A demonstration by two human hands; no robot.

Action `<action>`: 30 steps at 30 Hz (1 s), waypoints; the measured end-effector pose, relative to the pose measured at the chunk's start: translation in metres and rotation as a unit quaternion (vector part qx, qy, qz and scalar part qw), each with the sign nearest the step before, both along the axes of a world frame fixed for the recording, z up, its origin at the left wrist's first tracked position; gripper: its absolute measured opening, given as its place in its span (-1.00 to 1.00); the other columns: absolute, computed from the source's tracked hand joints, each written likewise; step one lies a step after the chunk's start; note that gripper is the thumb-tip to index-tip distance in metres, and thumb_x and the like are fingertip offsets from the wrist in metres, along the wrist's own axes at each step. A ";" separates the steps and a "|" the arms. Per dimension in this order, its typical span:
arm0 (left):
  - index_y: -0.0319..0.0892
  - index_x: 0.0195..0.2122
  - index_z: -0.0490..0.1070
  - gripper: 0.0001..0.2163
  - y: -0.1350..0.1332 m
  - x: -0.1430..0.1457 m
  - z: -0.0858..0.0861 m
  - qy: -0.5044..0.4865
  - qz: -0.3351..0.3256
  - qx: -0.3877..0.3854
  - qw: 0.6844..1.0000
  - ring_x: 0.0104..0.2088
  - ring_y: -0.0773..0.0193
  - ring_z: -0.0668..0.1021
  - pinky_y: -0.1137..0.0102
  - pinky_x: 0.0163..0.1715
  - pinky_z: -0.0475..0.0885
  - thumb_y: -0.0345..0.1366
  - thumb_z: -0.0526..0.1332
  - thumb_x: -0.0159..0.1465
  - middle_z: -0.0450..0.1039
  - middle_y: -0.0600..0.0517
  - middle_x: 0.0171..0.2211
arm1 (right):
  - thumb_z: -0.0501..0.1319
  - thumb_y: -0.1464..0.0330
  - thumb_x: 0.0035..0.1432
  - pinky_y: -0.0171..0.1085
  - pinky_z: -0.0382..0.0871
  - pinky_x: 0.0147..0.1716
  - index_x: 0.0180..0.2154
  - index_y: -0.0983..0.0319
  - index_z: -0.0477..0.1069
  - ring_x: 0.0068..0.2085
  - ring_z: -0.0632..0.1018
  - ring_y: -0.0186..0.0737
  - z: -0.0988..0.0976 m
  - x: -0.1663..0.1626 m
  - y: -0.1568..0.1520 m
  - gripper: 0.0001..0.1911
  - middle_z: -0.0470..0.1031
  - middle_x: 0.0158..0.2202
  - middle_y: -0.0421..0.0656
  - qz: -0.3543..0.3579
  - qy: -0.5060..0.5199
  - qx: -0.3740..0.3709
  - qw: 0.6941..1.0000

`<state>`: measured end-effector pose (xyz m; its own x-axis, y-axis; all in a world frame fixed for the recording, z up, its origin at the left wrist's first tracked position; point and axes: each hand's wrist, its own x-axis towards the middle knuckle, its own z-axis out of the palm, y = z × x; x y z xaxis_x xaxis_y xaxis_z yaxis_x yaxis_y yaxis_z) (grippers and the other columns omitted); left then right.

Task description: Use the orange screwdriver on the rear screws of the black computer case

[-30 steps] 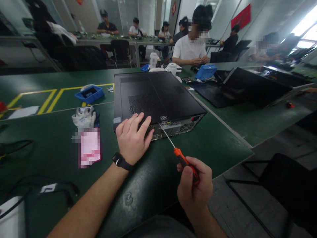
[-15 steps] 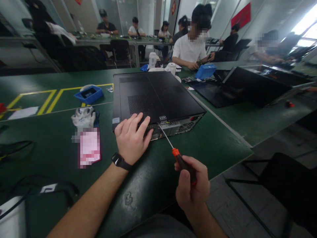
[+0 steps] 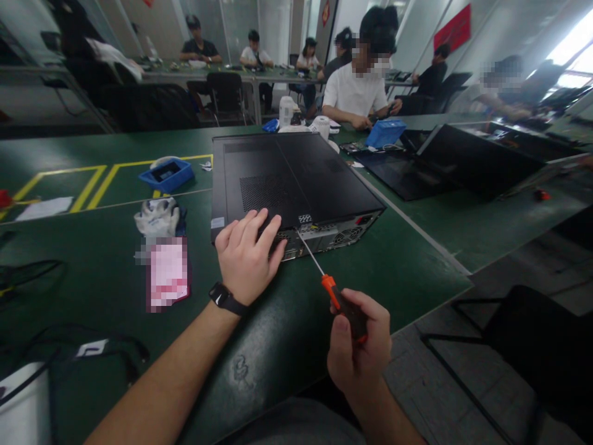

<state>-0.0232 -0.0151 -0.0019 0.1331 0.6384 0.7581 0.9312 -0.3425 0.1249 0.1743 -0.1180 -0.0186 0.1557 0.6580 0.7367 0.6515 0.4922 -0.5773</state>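
Observation:
A black desktop computer case (image 3: 319,179) lies flat on the green table, its rear panel with ports and a fan grille turned toward me. My left hand (image 3: 248,256) rests on the case's near left edge, fingers spread over the top and thumb at the rear panel. In my right hand (image 3: 361,340) is a screwdriver (image 3: 334,295) with an orange and black handle, the fingers wrapped round it. Its thin shaft points up and left, and the tip meets the upper edge of the rear panel. Whatever the tip touches is too small to make out.
Left of the case are a blue tray (image 3: 167,175), gloves (image 3: 158,216) and a pink-edged packet (image 3: 169,272). Cables and a pale device (image 3: 25,402) lie at lower left. Black panels (image 3: 482,162) stand at right. A co-worker (image 3: 356,93) sits across the table; a chair (image 3: 523,334) is at right.
My right hand's grip on the screwdriver handle has shifted slightly, with the thumb a little further left. The tip stays at the same spot; my left hand and the case hold still.

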 end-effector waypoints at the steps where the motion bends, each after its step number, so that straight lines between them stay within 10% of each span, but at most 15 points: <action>1: -0.01 0.28 0.43 -0.54 0.000 0.000 0.000 -0.001 0.000 0.000 1.000 0.26 -0.09 0.52 0.02 0.25 0.21 -0.23 0.31 0.34 0.51 -0.13 0.26 | 0.21 0.41 0.27 -0.21 0.62 -0.31 0.12 0.20 0.38 -0.26 0.65 -0.20 0.002 0.000 0.001 -0.62 0.58 -0.15 -0.08 0.006 -0.005 0.009 1.000; 30: 0.00 0.28 0.42 -0.55 0.001 0.000 -0.001 -0.008 -0.003 -0.009 1.000 0.28 -0.09 0.51 0.02 0.27 0.20 -0.21 0.30 0.35 0.50 -0.12 0.27 | 0.25 0.40 0.23 -0.20 0.64 -0.30 0.10 0.19 0.37 -0.26 0.66 -0.19 0.008 -0.001 0.003 -0.61 0.58 -0.18 -0.10 0.000 -0.014 0.013 1.000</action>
